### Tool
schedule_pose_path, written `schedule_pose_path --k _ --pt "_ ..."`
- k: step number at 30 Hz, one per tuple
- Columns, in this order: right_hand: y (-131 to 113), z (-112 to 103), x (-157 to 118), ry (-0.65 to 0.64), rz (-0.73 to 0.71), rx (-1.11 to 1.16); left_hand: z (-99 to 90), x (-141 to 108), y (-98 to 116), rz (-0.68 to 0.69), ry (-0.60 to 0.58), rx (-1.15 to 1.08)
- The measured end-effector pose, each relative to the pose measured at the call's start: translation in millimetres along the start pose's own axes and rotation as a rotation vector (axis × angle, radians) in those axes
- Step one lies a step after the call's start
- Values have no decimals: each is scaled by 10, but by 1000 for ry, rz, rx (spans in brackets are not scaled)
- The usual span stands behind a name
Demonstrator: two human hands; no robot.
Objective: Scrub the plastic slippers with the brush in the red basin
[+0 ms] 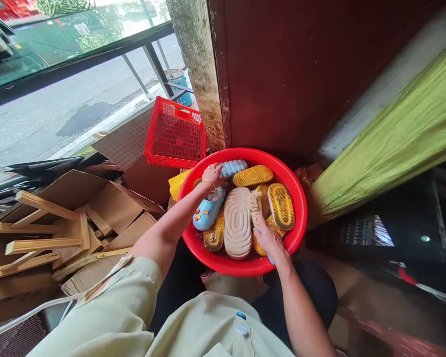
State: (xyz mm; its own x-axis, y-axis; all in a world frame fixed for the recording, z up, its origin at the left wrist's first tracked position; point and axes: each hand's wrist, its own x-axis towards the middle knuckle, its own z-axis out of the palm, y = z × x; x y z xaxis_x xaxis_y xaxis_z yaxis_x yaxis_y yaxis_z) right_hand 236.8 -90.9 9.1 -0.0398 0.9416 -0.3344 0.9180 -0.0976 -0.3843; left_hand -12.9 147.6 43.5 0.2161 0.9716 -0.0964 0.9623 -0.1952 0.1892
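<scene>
Footwear crowds a red plastic basin (pixel 300 198), several pieces lying sole up and touching, so the main risk is one slipping. Pressure on the edge of the beige slipper (pixel 238 220), mid-basin, could tip it or push it against its neighbours. The light-blue clog with cartoon figures (pixel 207 214) lies by the left wall; a forearm knock could shift it. The yellow-soled slipper (pixel 282 206) near the right wall might ride up if bumped. A wet handle (wetness is my guess) could twist in the fingers, and stiff bristles could catch a knuckle if the hands come close.

Left hand (pixel 211 174), bangle at the wrist, is at the basin's far left, fingers partly curled at the near end of a pale-blue ribbed clog (pixel 233 167). Touching it, apparently; can't tell if gripped or just resting. Right hand (pixel 270 239) is closed round the blue handle of a scrub brush (pixel 256 204), pale bristled head pointing away from the body, just right of the beige slipper. Another yellow sole (pixel 253 175) lies at the far side, beside the ribbed clog. Red crate (pixel 176 136) sits beyond the basin, to the left.
</scene>
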Motion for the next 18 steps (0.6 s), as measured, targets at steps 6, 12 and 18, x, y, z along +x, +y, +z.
schedule_pose_path --k 6,12,18 --pt "-10 -44 -47 -36 -3 -13 237 484 -29 -55 -174 -6" --pt "-14 -110 -83 -64 22 -53 381 622 -99 -96 -261 -63" --pt "-49 -121 -177 -49 -5 -24 361 595 -116 -127 -210 -255"
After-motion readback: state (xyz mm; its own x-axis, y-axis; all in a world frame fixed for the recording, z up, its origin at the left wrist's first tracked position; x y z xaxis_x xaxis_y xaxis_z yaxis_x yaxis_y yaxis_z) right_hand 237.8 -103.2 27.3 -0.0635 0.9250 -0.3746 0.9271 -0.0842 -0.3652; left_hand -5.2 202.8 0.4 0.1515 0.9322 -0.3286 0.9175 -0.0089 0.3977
